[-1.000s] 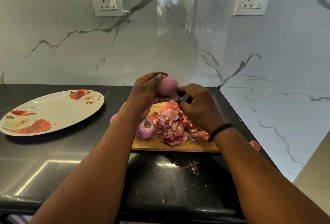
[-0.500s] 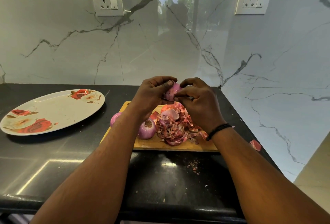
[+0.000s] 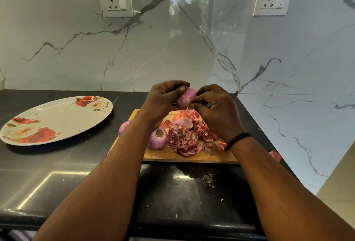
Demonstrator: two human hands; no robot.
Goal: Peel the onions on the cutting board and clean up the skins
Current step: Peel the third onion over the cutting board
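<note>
Onion (image 3: 186, 97) held above the cutting board (image 3: 190, 156), between both hands. Left hand (image 3: 163, 102) grips it, thumb on top; right hand (image 3: 215, 110) pinches at its lower edge. Board lies on a black bench (image 3: 80, 173) against a marble wall, flowered plate (image 3: 55, 119) well to the left. Held onion smooth, pale purple. Skin pile (image 3: 192, 137) and two more onions (image 3: 158, 139) on the board.

Skin pile (image 3: 192, 138) crowds the cutting board (image 3: 192, 157); open black counter (image 3: 92, 163) beside plate (image 3: 57, 119).
</note>
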